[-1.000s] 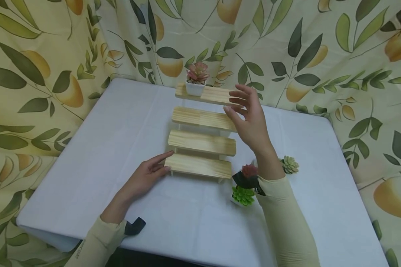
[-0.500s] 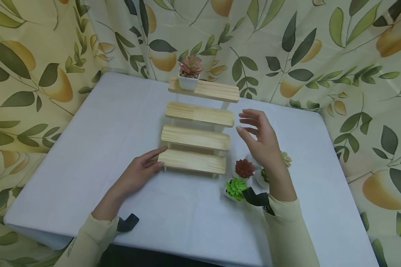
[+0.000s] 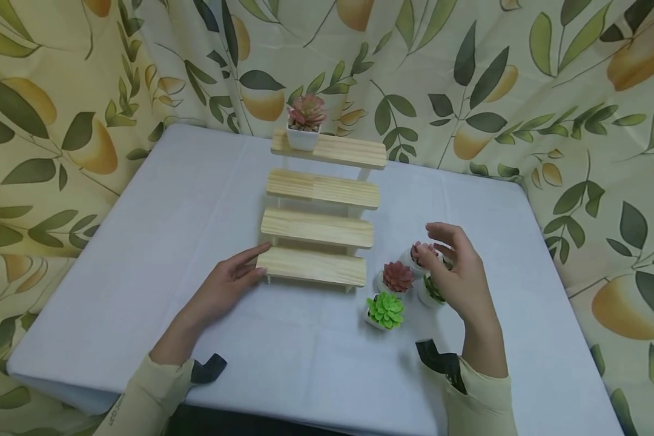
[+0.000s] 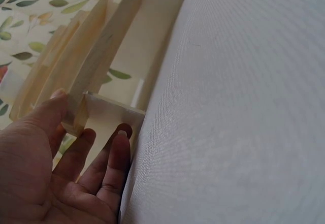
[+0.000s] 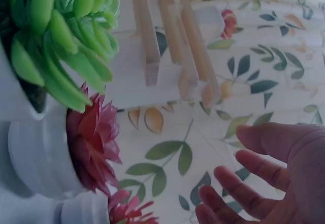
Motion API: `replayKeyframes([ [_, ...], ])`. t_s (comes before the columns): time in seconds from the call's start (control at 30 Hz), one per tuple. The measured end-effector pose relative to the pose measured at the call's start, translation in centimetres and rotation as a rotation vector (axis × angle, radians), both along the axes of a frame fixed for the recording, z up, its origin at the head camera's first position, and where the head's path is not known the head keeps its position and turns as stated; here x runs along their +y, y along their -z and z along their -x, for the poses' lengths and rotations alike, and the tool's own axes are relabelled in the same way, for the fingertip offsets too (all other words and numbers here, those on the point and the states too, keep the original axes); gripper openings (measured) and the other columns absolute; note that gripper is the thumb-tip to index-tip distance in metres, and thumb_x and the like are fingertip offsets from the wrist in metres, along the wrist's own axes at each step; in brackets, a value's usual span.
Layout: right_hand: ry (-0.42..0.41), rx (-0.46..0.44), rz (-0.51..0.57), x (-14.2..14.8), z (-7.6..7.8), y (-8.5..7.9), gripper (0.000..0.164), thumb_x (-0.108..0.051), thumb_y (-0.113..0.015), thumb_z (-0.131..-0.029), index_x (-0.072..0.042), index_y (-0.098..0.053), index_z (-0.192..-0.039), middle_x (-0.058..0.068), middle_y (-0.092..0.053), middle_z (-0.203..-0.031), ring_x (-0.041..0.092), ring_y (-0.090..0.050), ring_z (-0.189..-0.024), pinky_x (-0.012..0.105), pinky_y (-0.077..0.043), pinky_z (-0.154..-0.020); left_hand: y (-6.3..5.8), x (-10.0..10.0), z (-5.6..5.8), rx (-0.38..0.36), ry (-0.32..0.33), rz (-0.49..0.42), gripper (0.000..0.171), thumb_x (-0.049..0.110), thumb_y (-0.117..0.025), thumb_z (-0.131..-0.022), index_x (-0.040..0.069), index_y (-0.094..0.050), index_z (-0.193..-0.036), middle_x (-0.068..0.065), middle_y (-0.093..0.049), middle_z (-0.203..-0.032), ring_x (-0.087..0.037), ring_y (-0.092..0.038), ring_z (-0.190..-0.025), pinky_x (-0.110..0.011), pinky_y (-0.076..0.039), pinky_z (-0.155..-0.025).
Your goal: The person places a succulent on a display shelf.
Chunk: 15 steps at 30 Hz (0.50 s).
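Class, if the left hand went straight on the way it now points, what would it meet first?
Most likely the lowest wooden shelf: the left hand appears to hold its left end, though exact contact is hard to judge.

Four-tier wooden stand point(image 3: 317, 227) upright; pink potted succulent point(image 3: 305, 123) on top tier point(image 3: 354, 151); other succulents point(image 3: 398, 277) clustered alongside.

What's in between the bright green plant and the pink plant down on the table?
A dark red plant in a white pot. Both the head view and the right wrist view show it between them.
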State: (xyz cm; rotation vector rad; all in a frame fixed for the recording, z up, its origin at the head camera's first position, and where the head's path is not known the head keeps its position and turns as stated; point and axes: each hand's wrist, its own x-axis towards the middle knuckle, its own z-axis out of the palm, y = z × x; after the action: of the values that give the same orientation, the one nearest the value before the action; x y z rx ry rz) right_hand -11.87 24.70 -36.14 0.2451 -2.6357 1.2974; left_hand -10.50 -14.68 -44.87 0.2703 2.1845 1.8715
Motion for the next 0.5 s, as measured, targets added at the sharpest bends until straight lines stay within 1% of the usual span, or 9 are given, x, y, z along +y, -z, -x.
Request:
replayKeyframes([
  [0.07,0.042,0.029,-0.015,0.9,-0.2,1.0,0.044,-0.024,-0.066,-0.09,-0.016,-0.051,-0.131,0.0,-0.051,-0.128,0.026,-0.049,-0.117,0.051,-0.04,-0.094,-0.2,0.1,0.0,-0.005,0.001,0.0,0.05,0.02,-0.06,-0.095,0.023,-0.045,-0.142,-0.005,-0.052,-0.133,-0.019,-0.058,-0.11,-0.034,-0.045,-0.088],
  [0.13,0.079,0.054,-0.031,1.4,-0.5,1.8,0.041,-0.024,-0.066,-0.09,-0.015,-0.054,-0.129,0.0,-0.051,-0.127,0.027,-0.05,-0.116,0.052,-0.041,-0.092,-0.2,0.1,0.0,-0.005,0.005,-0.001,0.05,0.02,-0.06,-0.095,0.022,-0.044,-0.142,-0.003,-0.049,-0.137,-0.019,-0.058,-0.109,-0.034,-0.045,-0.088],
  [0.3,0.148,0.093,-0.056,2.3,-1.7,3.6,0.034,-0.019,-0.066,-0.09,-0.008,-0.059,-0.121,0.004,-0.051,-0.124,0.024,-0.047,-0.118,0.054,-0.037,-0.095,0.1,0.0,-0.1,0.003,0.014,-0.018,0.05,0.019,-0.06,-0.095,0.023,-0.044,-0.143,0.0,-0.047,-0.139,-0.018,-0.057,-0.109,-0.032,-0.046,-0.087],
  [0.4,0.199,0.095,-0.061,2.5,-2.5,4.6,0.031,-0.015,-0.069,-0.088,-0.008,-0.061,-0.117,0.005,-0.051,-0.125,0.021,-0.044,-0.12,0.053,-0.034,-0.099,1.2,-0.1,0.2,0.012,0.017,-0.021,0.051,0.021,-0.06,-0.095,0.025,-0.044,-0.143,0.0,-0.05,-0.136,-0.018,-0.058,-0.11,-0.032,-0.046,-0.087],
  [0.5,0.247,0.077,-0.046,2.7,-3.1,5.5,0.035,-0.014,-0.072,-0.086,-0.01,-0.061,-0.119,0.003,-0.051,-0.125,0.02,-0.044,-0.12,0.053,-0.034,-0.099,2.4,-0.3,0.6,0.025,0.011,-0.011,0.051,0.027,-0.061,-0.093,0.03,-0.044,-0.142,0.003,-0.051,-0.135,-0.017,-0.058,-0.109,-0.033,-0.047,-0.086],
])
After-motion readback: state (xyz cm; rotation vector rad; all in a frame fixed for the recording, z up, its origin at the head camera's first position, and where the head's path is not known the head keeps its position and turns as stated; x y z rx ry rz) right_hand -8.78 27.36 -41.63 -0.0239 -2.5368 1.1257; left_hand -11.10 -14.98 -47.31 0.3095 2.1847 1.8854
